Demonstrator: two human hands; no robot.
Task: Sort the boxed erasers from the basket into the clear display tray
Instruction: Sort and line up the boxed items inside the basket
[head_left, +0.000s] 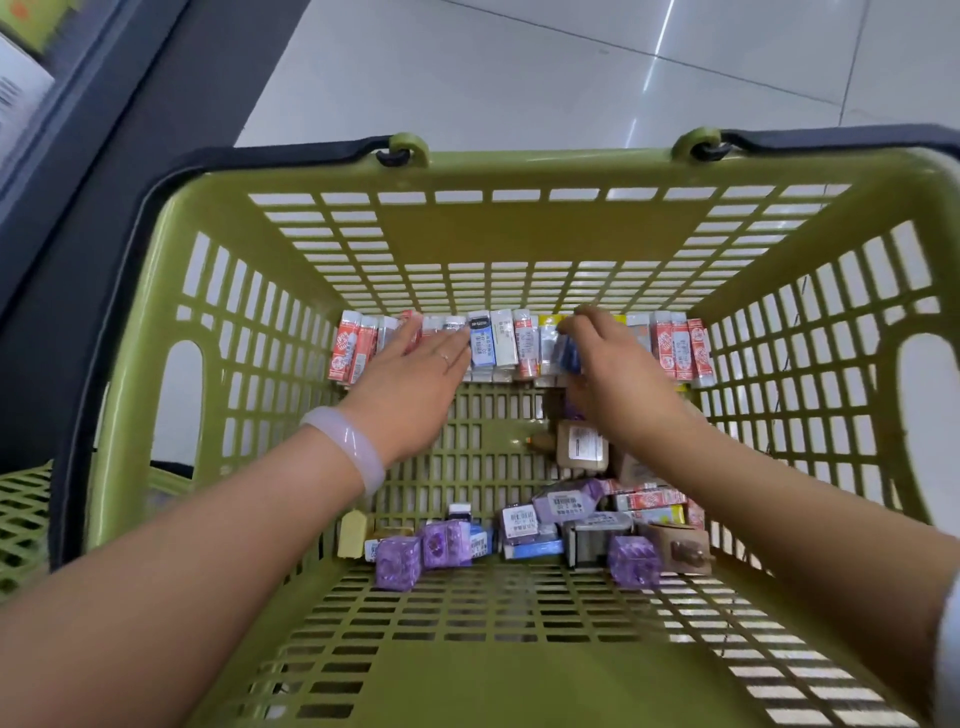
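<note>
1. A green basket (291, 244) with slotted walls fills most of the frame; its dark handles (291, 148) lie folded along the upper rim.
2. Grey floor tiles (519, 67) show across the top, a dark shelf edge (93, 104) in the upper left.
3. The left hand (415, 379), centre-left, reaches in with straight fingers held together, lying flat on the left half of the eraser row. A pale bangle (353, 447) sits on that wrist.
4. The right hand (608, 374), just right of centre, has curled fingers pinching a blue-sleeved eraser (569, 353) in the row.
5. The eraser row (498, 338) stands upright, side by side, against the far wall at mid-frame, running from red-and-white boxes (350, 348) on the left to more on the right (680, 348); both hands touch it.
6. A loose pile (561, 519) of boxed erasers lies lower centre, near the basket's near side, below both wrists and apart from them.
7. In that pile are purple cubes (397, 561).
</note>
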